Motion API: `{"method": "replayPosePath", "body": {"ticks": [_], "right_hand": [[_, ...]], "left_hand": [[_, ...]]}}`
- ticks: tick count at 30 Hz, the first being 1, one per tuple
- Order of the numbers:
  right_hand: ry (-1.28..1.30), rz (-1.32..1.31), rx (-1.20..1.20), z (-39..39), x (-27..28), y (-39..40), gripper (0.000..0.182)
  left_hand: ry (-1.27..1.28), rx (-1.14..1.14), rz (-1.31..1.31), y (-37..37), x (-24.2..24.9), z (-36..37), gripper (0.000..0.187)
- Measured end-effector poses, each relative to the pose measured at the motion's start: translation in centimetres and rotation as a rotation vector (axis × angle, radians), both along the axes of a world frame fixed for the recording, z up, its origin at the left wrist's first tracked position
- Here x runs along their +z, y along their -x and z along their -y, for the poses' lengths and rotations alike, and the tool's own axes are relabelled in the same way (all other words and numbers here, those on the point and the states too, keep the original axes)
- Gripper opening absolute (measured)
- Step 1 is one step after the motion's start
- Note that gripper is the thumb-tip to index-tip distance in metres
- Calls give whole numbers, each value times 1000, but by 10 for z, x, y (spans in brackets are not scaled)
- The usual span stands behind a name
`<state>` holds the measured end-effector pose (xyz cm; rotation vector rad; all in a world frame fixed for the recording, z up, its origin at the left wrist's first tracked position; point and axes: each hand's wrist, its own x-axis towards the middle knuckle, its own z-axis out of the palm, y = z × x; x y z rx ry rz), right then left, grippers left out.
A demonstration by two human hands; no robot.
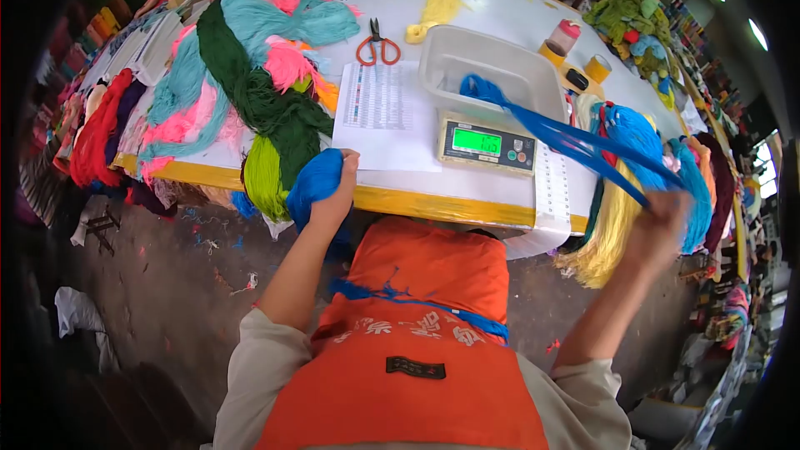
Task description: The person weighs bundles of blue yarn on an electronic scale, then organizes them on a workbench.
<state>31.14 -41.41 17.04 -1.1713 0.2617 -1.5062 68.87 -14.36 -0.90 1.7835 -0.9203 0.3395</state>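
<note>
My left hand (337, 192) is closed around a bundle of blue yarn (317, 186) at the front edge of the table. Off to the right, my right hand (662, 221), blurred by motion, grips a long strand of blue yarn (575, 137). That strand stretches leftward over the rim of a pale plastic tub (442, 54), and its looped end lies inside. The tub rests on a digital scale (487, 147) with a lit green display. Left of the scale lies a printed sheet (387, 121), and beyond it are red-handled scissors (377, 44).
Dark green yarn (237, 54) and light blue yarn (312, 21) are heaped on the left. Yellow yarn (612, 221) hangs over the right front edge. A pink-lidded bottle (564, 36) and a tape roll (597, 68) stand behind the tub. A paper strip (552, 192) hangs over the edge.
</note>
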Motion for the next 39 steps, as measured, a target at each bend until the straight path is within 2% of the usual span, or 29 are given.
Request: {"method": "replayPosePath", "body": {"ticks": [1,2,3,4,6,7,8,9,10,11,12,13,15,16,19,21,24,26,27,28,29,31,32,34,36,39], "right_hand": [[58,-15,-429,-9,16,25,23],[108,111,-646,-17,33,55,24],[140,-16,-1001,-31,42,73,26],[178,148,-856,-37,45,100,27],[477,-649,-1386,-70,33,65,26],[177,-388,-912,-74,21,58,25],[32,-417,-553,-102,22,18,26],[-27,-412,-246,-113,10,-5,16],[-126,-428,60,-124,-3,-28,16],[-233,-479,315,-136,-15,-52,24],[-284,-565,446,-147,-19,-71,24],[-302,-572,580,-153,-24,-85,24],[-313,-566,622,-161,-31,-107,22],[-300,-548,638,-163,-32,-113,21],[-255,-589,593,-160,-45,-114,13],[-251,-609,601,-158,-45,-112,12],[-416,-503,637,-158,-40,-108,12],[-440,-599,598,-157,-39,-106,11],[-442,-595,593,-157,-41,-106,11],[-317,-599,558,-158,-44,-108,11],[-192,-601,521,-158,-47,-109,11],[-203,-609,511,-157,-46,-107,10],[-296,-564,543,-158,-43,-105,8],[-388,-518,576,-156,-42,-103,7],[-489,-508,617,-154,-43,-101,5],[-456,-429,614,-156,-46,-105,9]], "left_hand": [[73,-57,-285,3,-1,-11,24],[143,-122,-573,9,-2,-20,25],[224,-187,-695,19,6,-29,27],[219,-189,-698,29,24,-35,27],[1,-307,-861,55,69,-40,27],[21,-470,-844,67,84,-39,27],[45,-633,-819,80,97,-34,28],[108,-776,-874,90,105,-25,31],[169,-917,-930,100,113,-16,37],[254,-986,-1062,113,125,-6,44],[342,-1050,-1196,122,133,4,52],[388,-1131,-1222,126,131,9,60],[419,-1202,-1287,133,128,16,60],[354,-1221,-1257,132,123,17,62],[337,-1140,-1162,139,115,23,63],[317,-1174,-1181,136,119,22,63],[313,-1212,-1223,137,120,22,61],[316,-1223,-1248,141,118,25,61],[297,-1153,-1118,144,113,28,60],[277,-1083,-989,147,111,30,60],[271,-1090,-988,148,113,30,60],[274,-1088,-1005,149,119,30,59],[273,-1090,-1003,149,121,30,59],[333,-1186,-1243,147,123,28,56],[333,-1190,-1255,147,122,28,55],[267,-1130,-1249,149,120,26,58]]}}
